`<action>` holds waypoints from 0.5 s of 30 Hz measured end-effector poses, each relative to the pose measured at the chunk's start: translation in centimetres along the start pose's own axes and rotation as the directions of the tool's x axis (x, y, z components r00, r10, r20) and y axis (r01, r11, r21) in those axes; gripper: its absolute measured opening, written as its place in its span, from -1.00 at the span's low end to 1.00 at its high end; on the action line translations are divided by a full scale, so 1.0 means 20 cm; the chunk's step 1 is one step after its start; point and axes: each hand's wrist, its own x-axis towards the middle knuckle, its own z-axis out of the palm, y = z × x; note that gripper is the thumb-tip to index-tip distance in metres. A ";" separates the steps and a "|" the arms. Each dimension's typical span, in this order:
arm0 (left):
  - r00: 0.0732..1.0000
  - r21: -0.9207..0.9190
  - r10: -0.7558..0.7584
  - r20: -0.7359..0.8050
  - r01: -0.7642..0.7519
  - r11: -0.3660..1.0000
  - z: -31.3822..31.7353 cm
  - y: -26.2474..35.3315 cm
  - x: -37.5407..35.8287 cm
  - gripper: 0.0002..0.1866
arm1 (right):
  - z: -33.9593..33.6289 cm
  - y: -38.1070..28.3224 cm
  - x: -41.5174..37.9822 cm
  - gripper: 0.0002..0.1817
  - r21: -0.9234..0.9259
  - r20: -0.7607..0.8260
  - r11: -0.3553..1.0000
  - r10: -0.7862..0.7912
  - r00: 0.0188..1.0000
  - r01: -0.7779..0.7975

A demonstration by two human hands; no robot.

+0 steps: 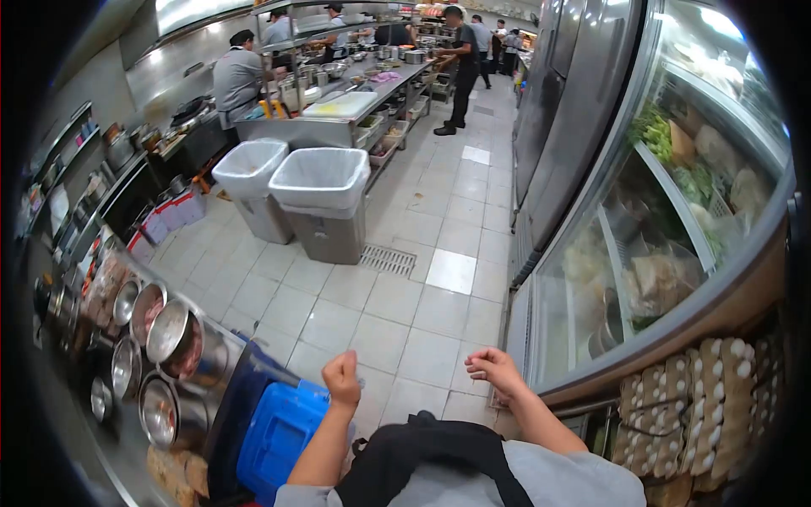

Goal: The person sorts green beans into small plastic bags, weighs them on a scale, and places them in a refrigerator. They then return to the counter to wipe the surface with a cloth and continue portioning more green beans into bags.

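My left hand (342, 378) is closed in a fist in front of me, knuckles up, above the tiled floor. Whatever it may hold is hidden. Close by on its left is a blue plastic lid (274, 431) on a bin or box. My right hand (495, 372) hovers in the air to the right, its fingers loosely bent and apart, with nothing visible in them. The glass-door fridge (541, 338) is the nearest thing to that hand. Neither hand touches any object that I can see.
Steel pots (207, 351) holding meat stand on the left counter. Two lined bins (321, 224) flank a floor drain (389, 260). Egg trays (693, 406) are stacked at right. A person in black (460, 72) stands in the aisle; others work along the prep counter (296, 131).
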 end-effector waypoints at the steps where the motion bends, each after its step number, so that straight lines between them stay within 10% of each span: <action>1: 0.998 0.081 0.056 -0.003 -0.055 0.995 0.03 0.02 0.08 -0.59 | -0.01 -0.07 0.11 -0.87 -0.011 0.009 1.000 0.005 1.000 -0.005; 5: 0.985 0.178 0.151 0.077 -0.163 0.971 0.11 -0.35 0.35 -0.75 | 0.06 -0.30 0.52 -0.82 0.018 0.122 0.999 -0.051 0.991 0.049; 8: 0.992 0.067 0.046 0.116 -0.054 0.996 0.20 -0.59 0.68 -0.86 | 0.11 -0.44 0.79 -0.77 -0.117 0.246 0.986 -0.085 0.966 0.116; 9: 0.953 0.015 -0.219 0.210 0.221 0.975 0.21 -0.57 0.84 -0.73 | 0.11 -0.47 0.89 -0.76 -0.160 0.250 0.978 -0.091 0.964 0.134; 11: 0.967 0.248 0.107 0.232 -0.165 0.955 0.26 -1.01 1.21 -0.64 | 0.07 -0.50 1.06 -0.74 -0.176 0.158 0.977 -0.091 0.983 0.118; 15: 0.943 0.645 0.219 0.249 -0.330 0.689 0.54 -1.07 2.07 -0.69 | 0.01 -0.52 1.40 -0.75 -0.035 -0.173 0.999 -0.044 0.984 0.039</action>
